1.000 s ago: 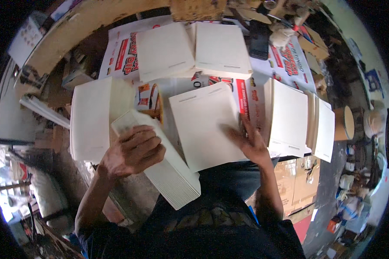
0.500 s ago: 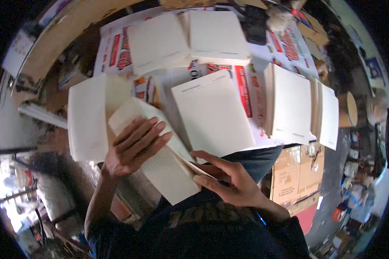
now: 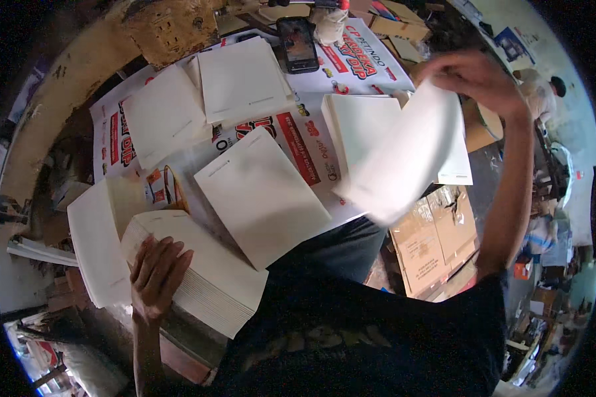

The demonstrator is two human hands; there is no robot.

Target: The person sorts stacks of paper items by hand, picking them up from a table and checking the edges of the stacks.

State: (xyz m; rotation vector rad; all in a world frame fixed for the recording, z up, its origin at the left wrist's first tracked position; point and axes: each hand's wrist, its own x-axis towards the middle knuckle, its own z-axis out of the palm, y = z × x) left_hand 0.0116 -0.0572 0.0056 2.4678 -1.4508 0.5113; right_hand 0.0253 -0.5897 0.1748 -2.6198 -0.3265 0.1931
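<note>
Your right hand has swung up from your lap gripping a blurred white sheet above the counter, while your left hand lies open, steadying the thick paper stack.

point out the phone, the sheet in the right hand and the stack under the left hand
phone (image 3: 298, 44), head view, middle of its screen
sheet (image 3: 404, 162), head view, middle of its blurred face
stack (image 3: 218, 278), head view, bare top sheet

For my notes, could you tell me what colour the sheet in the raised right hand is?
Plain cream-white, blurred; the sheet shows in the head view, held by the right hand.
</note>
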